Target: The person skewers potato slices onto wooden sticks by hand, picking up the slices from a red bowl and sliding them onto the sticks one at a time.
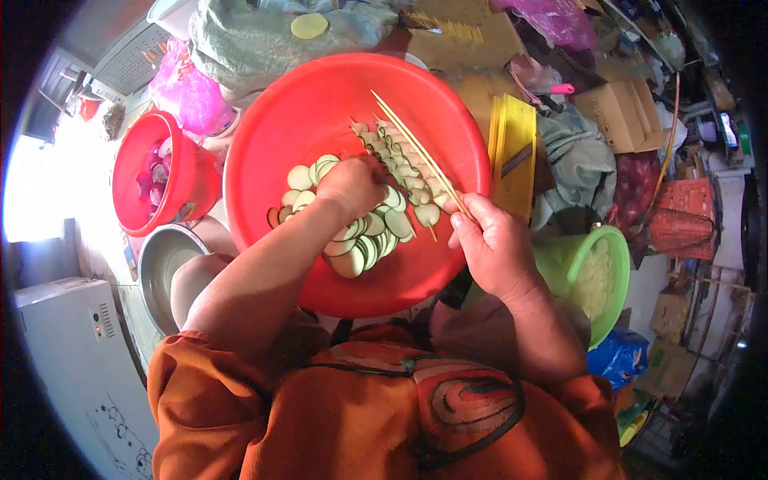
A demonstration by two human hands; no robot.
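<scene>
A large red basin [272, 144] sits in front of me. In it lie several round green-edged vegetable slices [352, 256], and to their right several skewers threaded with slices [408, 168]. My left hand [352, 188] reaches down onto the slices, its fingers curled and mostly hidden behind the back of the hand. Over the basin's right rim, my right hand [488, 240] pinches thin bare wooden skewers [416, 148] between thumb and fingers; they point up and to the left, above the threaded ones.
A smaller red basin [124, 172] with purple pieces and a metal bowl [152, 276] stand left. On the right are a yellow crate [512, 152] and a green basin [618, 280]. A white appliance [72, 352] is lower left. Bags and cardboard lie beyond the large basin.
</scene>
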